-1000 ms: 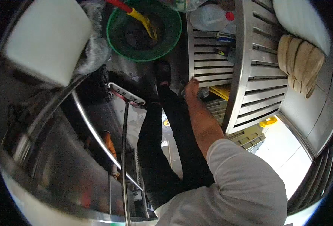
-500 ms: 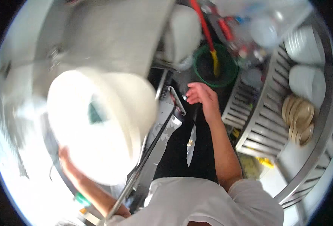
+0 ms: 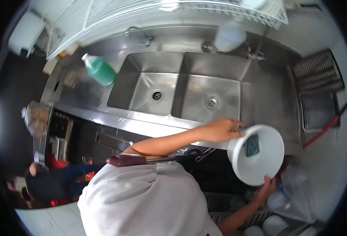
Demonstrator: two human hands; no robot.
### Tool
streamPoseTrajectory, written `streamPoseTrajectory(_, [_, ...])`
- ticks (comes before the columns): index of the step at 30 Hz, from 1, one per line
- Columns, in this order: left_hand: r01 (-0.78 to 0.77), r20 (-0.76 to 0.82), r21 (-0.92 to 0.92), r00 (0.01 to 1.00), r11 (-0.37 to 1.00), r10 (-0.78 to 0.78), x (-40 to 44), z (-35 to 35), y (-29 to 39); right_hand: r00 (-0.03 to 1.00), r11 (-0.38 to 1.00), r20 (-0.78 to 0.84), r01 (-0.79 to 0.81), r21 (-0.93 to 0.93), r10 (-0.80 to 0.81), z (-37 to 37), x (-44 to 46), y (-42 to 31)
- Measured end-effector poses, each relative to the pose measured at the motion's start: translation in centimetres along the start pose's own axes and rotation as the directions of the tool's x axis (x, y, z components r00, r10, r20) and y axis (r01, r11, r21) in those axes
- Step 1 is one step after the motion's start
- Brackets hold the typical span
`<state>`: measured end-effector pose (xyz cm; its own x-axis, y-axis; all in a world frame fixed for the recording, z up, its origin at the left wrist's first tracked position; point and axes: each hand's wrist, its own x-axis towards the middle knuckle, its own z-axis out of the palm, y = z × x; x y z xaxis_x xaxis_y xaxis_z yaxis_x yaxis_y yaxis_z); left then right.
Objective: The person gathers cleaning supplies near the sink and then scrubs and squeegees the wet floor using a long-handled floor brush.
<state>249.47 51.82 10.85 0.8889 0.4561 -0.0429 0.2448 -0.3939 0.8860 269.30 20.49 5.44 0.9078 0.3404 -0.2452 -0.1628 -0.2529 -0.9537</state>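
Lower left: another person (image 3: 49, 185) in dark clothing. Upper left: bottle of green liquid (image 3: 101, 70) on steel counter (image 3: 77, 92). Upper centre: double sink (image 3: 209, 92). Right of centre: left hand (image 3: 220, 130) grasps near rim of white bucket (image 3: 269, 163), tilted, mouth toward view. Dark green scouring pad (image 3: 252, 145) inside. Right hand (image 3: 266, 189) grips bucket's lower rim. Clear plastic bag (image 3: 299, 192) at lower right. Red handle (image 3: 323, 131), far right.

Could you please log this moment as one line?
left hand: on white bucket | right hand: on bucket's rim | inside bucket: dark green scouring pad | nearby: double-bowl sink
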Motion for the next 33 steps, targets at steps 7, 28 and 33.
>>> streamPoseTrajectory(7, [0.196, 0.187, -0.012, 0.964, 0.981, -0.19, -10.9, -2.9, -5.4, 0.989, 0.994, -0.104, -0.098, 0.057, 0.104, -13.0, -1.2, 4.1])
streamPoseTrajectory(28, [0.093, -0.016, -0.989, 0.691, 0.111, -0.723, -28.9, -2.6, -7.7, 0.709, 0.505, -0.101, -0.389, 0.77, 0.698, -8.6, -9.0, 52.9])
streamPoseTrajectory(33, [0.318, 0.042, -0.912, 0.699, 0.257, -0.714, -29.5, -4.3, -9.0, 0.36, 0.302, -0.274, -0.023, 0.953, 0.892, -4.4, -12.9, 57.0])
